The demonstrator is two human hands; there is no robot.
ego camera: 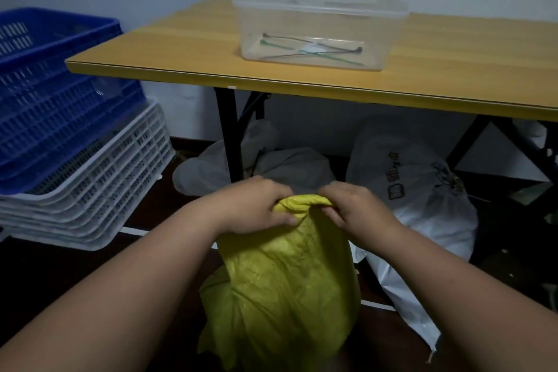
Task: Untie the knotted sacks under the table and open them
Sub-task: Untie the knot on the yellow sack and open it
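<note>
A yellow woven sack [283,281] stands on the floor in front of the table, its top bunched together. My left hand [253,205] grips the bunched top from the left, fingers curled round the fabric. My right hand [353,208] pinches the same bunch from the right. Whether a tie is still on the neck is hidden by my fingers. Under the table lie a white printed sack [422,190] on the right, tied at its neck, and pale sacks [290,163] behind the table leg.
A yellow-topped folding table [453,69] with black legs [232,136] stands ahead. On it sits a clear plastic box [317,27] holding several loose ties. Stacked blue crates [57,90] and white crates [90,190] stand at the left. The floor is dark.
</note>
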